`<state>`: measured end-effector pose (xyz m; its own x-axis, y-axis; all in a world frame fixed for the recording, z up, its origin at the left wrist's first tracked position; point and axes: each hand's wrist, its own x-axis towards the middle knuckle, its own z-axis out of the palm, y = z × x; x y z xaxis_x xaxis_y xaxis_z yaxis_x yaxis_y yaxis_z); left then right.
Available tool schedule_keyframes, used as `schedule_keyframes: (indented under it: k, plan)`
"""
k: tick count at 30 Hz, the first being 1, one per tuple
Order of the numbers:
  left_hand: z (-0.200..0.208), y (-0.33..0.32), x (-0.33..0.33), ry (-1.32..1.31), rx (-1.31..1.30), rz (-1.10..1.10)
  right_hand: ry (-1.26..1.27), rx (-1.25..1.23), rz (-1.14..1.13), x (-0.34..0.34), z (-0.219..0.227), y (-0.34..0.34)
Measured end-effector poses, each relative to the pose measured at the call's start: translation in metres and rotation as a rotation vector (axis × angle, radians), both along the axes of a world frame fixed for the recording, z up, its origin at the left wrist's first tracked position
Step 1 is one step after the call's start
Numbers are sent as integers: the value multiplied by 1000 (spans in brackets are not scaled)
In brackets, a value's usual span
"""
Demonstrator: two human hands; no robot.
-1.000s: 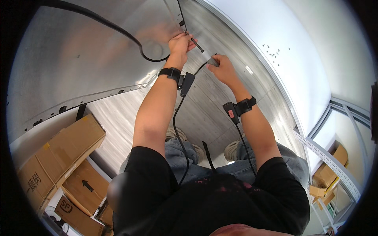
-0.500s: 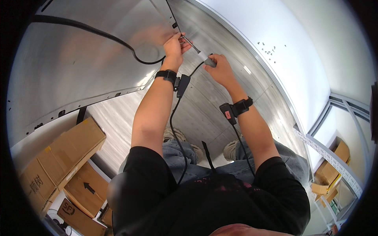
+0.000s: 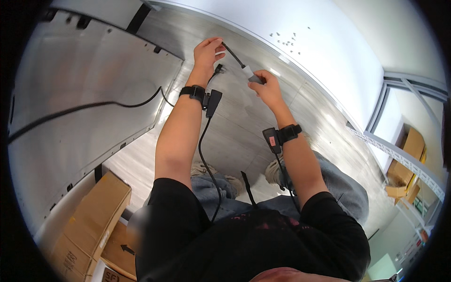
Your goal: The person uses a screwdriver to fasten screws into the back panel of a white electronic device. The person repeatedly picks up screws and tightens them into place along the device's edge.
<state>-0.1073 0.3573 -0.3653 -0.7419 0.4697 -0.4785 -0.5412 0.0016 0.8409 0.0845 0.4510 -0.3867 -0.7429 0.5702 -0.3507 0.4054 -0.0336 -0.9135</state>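
Note:
My right hand (image 3: 268, 87) is closed round the grey and white handle of a screwdriver (image 3: 233, 55). Its dark shaft slants up and left to the fingertips of my left hand (image 3: 206, 51), which pinch together at the tip. Whether a small screw is also between those fingers is hidden. To the left stands a large metal panel (image 3: 108, 80) with dark fittings along its edges. Across it runs a black cable (image 3: 103, 102). A black plug (image 3: 219, 69) is below my left hand, over the floor.
Small dark screws (image 3: 286, 43) are scattered on the white surface (image 3: 338, 61) to the right. Cardboard boxes (image 3: 96, 207) stand at lower left. A metal shelf frame (image 3: 399, 148) with a cardboard box (image 3: 413, 145) is at right. Wrist straps trail black cables near my legs.
The view has turned, so the metal panel sits lower and farther left. Both hands have moved away from its edge. The screwdriver's tip stays at my left fingers.

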Motion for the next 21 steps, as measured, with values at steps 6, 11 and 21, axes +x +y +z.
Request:
schedule_keyframes:
  k: [6, 11, 21]
  plan:
    - [-12, 61, 10, 74, -34, -68, -24, -218, -132, 46, 8, 34]
    - [-28, 99, 23, 768, -278, -166, -37, -236, -193, 69, -2, 48]
    - [-52, 120, 43, 1217, -462, -61, -56, -238, -217, 78, 1, 45]
